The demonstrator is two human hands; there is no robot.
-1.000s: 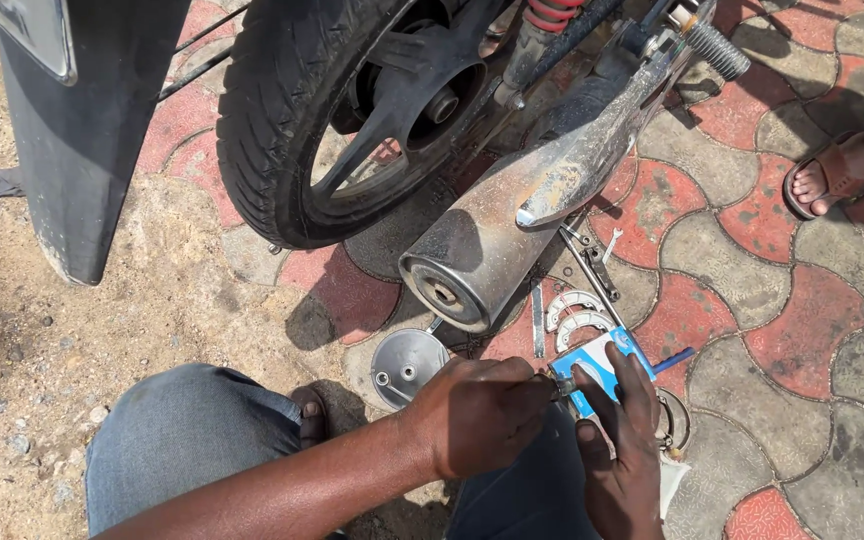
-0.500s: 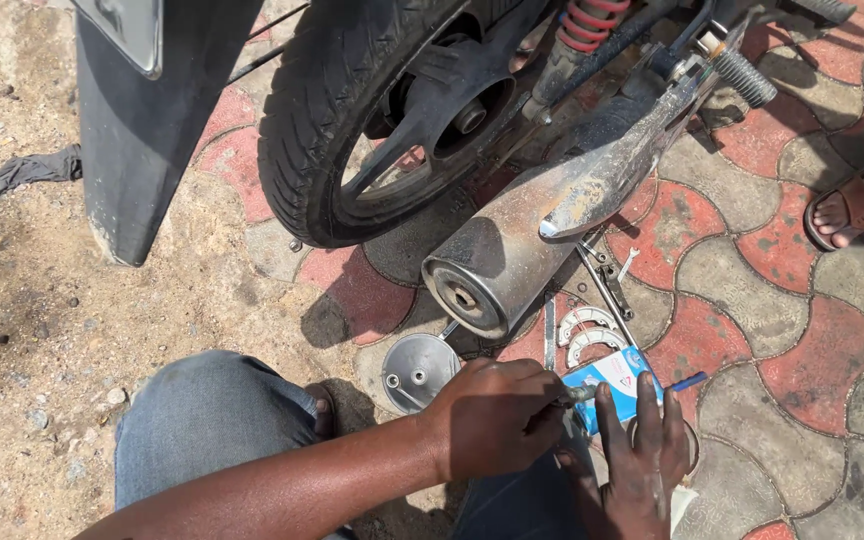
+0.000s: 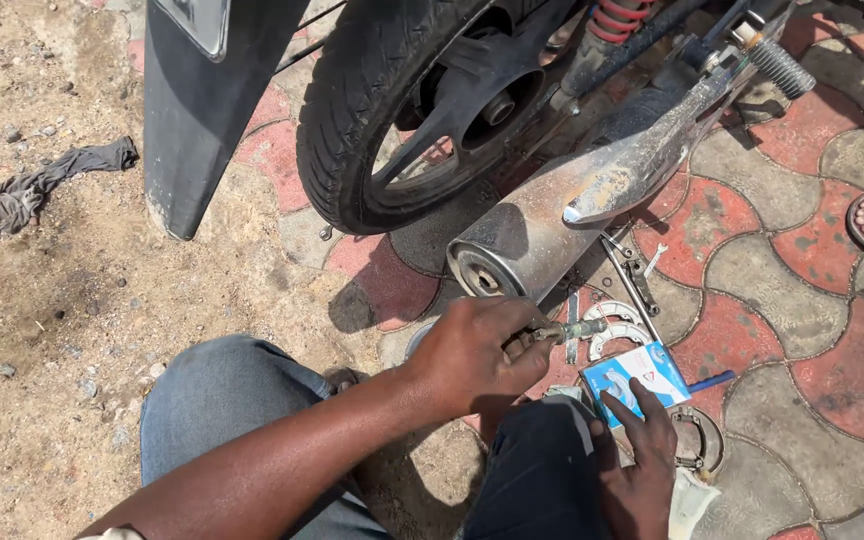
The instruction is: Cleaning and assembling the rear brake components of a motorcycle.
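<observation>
At the centre of the frame the left hand point(image 3: 472, 355) has its fingers closed around a small metal bolt-like part point(image 3: 567, 330), just below the motorcycle's exhaust pipe point(image 3: 592, 210). At lower right the right hand point(image 3: 642, 470) rests open, fingertips touching a blue and white box point(image 3: 632, 375) lying on the paving point(image 3: 802, 300).

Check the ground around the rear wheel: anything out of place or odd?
Tools and parts lie loose on the pavers under the exhaust muffler: a small wrench and curved brake shoes. A dark rag lies crumpled in the dirt. Nothing looks spilled or broken.
</observation>
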